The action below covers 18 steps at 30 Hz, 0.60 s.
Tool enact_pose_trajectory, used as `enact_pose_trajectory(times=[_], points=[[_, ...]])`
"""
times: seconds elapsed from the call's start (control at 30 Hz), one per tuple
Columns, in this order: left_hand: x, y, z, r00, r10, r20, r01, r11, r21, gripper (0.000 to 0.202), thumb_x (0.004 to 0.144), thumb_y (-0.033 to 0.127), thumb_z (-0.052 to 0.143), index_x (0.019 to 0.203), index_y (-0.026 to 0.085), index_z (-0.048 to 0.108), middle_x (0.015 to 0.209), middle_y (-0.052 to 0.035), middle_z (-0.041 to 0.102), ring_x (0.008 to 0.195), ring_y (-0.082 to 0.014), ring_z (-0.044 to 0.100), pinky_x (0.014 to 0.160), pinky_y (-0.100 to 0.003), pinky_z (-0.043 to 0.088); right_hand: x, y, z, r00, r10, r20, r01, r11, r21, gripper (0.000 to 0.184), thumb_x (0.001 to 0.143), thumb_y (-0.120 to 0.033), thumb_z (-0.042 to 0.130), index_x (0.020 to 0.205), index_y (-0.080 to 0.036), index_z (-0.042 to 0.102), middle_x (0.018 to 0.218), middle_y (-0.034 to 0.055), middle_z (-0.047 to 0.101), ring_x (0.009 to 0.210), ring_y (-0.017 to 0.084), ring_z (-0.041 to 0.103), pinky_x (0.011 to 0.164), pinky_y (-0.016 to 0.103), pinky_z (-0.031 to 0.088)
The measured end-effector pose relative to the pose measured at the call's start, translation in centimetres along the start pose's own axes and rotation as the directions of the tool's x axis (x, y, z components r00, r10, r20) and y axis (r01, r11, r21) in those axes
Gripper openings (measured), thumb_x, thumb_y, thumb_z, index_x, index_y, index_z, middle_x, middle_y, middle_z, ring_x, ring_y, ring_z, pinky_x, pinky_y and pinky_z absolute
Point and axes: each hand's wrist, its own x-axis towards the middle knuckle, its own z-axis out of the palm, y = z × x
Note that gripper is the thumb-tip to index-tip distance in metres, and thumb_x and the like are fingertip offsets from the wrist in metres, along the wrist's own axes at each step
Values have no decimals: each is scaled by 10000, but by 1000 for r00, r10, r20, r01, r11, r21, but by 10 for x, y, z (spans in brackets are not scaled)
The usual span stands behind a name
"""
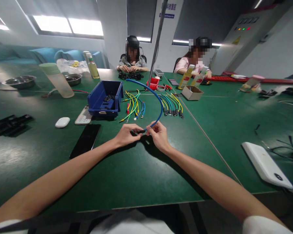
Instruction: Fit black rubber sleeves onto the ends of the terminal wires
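A thick blue cable [160, 103] curves up and away from my hands in a wide arc. My right hand [158, 134] pinches it close to its near end. At that end, my left hand [128, 134] grips a small black sleeve [142, 131], which meets the cable between the two hands. Beyond my fingers lies a loose bunch of yellow-green and blue wires [134, 105] with ring terminals. To its right is a neater row of yellow-green wires [173, 105] with black sleeves at their near ends.
A blue bin [106, 97] with black pieces stands left of the wires. Near my left forearm lies a black phone [86, 140]; a white power bank or phone [266, 164] and glasses [288, 149] lie right. Two people sit across the green table [217, 130]. Bottles stand farther back.
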Motion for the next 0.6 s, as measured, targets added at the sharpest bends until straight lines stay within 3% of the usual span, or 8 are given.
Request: enact_pose_trajectory(times=[0.6], points=[[0,-3,1,1000,-3,-28,4,999,50,214,795,200,645,975,147,747,887,-72,740,750,-160,672,755,-293,544,2,2,-1,1000,8,-14,-8,1000,15,241,780,-383,691,826,-219,521,610,-55,580,533,126,579,550,266,459]])
